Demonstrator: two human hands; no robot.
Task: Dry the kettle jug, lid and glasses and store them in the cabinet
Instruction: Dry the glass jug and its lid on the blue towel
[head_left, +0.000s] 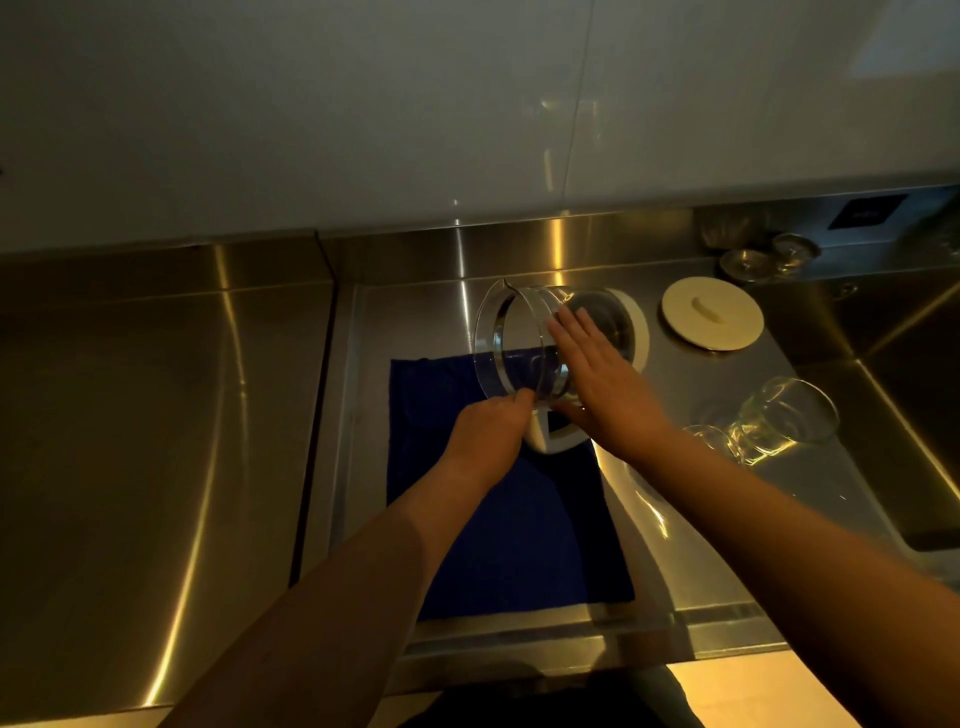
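Kettle jug (550, 340), a clear glass cylinder with a white plastic base and handle, lies tipped on its side at the centre of the frame, its open mouth turned to the left and its lower edge over the top of the dark blue rectangular cloth (498, 509) spread flat on the brushed steel counter (156, 441). The right hand (597, 374) lies flat across the glass wall with fingers straight and spread, steadying it; the left hand (488, 426) has its fingers curled at the rim near the white handle, seemingly pinching that edge, though what the fingertips meet is hard to tell. To dry the jug well, I judge it best to keep the flat hand pressing lightly so the round body cannot roll, then bring the cloth up and through the mouth, turning the jug slowly and wiping the spout last. Wet glass on steel is slippery, so the hold at the handle should do the bearing. At the right, the round cream lid with a small raised grip (712, 313) rests on the counter, and clear drinking glasses (769, 421) lie below it, their outlines lost in glare. More glassware at the upper right is too dim to count, the cabinet is out of view, and the jug's handle is mostly hidden by both hands.
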